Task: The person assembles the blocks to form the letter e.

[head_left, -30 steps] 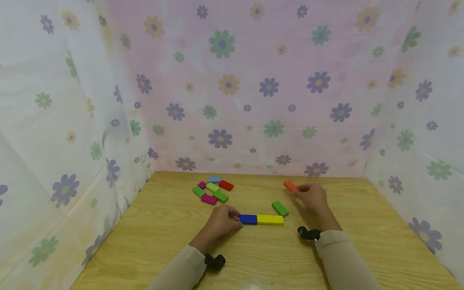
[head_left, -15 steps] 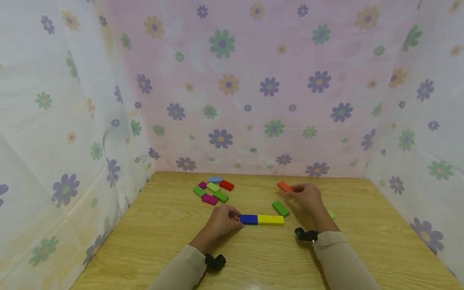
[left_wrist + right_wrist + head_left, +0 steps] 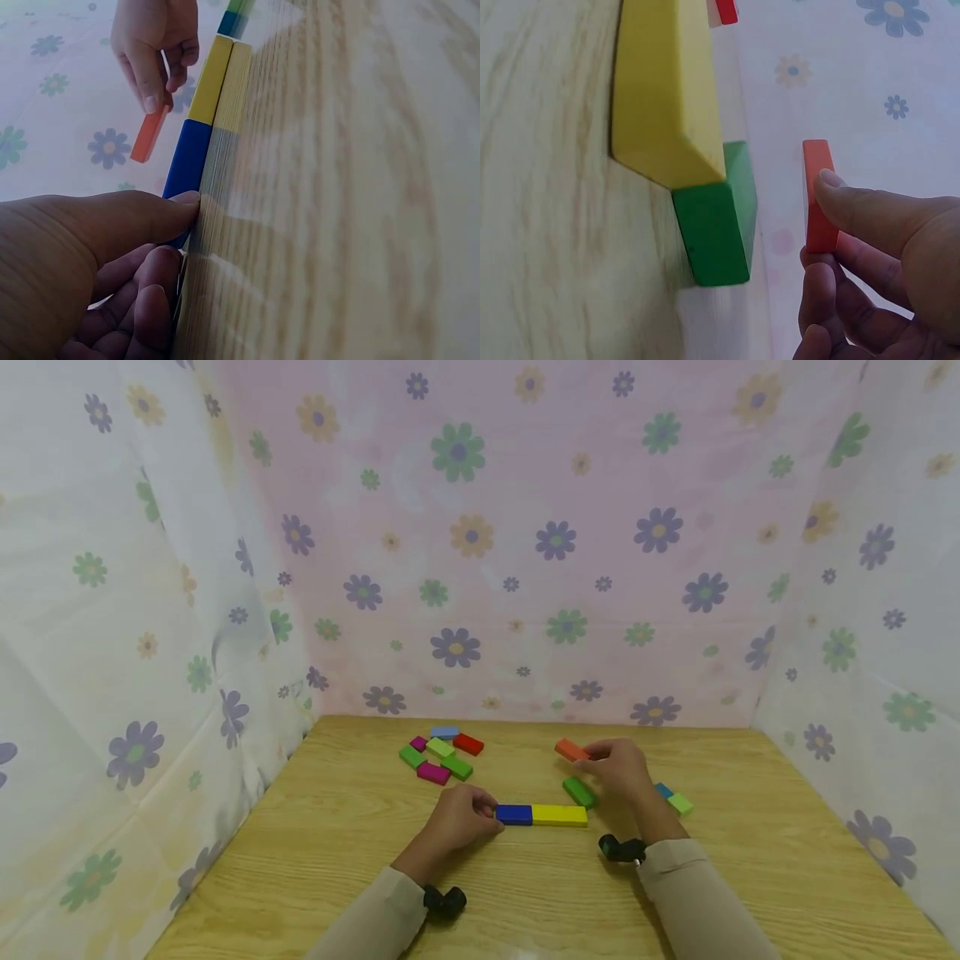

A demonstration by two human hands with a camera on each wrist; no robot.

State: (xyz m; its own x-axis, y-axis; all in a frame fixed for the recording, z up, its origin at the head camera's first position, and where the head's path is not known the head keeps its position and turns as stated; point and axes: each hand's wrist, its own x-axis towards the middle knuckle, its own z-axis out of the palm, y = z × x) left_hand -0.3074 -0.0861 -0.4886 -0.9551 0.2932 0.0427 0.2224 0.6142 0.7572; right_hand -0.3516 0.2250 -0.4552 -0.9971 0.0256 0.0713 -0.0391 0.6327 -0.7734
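My left hand (image 3: 459,817) pinches the left end of a dark blue block (image 3: 513,814) lying on the table. In the left wrist view its thumb presses on that blue block (image 3: 187,160) near the end. A longer yellow block (image 3: 559,815) continues the row end to end with the blue one. My right hand (image 3: 619,768) holds an orange block (image 3: 572,750) between thumb and fingers, above the table beyond the row. Just behind the yellow block's right end lies a green block (image 3: 579,792), set at an angle. The right wrist view shows the orange block (image 3: 820,196) raised.
At the back left of the wooden table (image 3: 360,877) lies a loose group of several blocks, including a red block (image 3: 468,743) and a magenta block (image 3: 433,773). Beyond my right wrist sit a light green block (image 3: 680,803) and a partly hidden blue-teal block (image 3: 663,791). Flowered cloth (image 3: 517,610) surrounds the table.
My right hand has moved left with the orange block, bringing the light green and blue-teal blocks behind its wrist into view. My left hand stays at the blue block.
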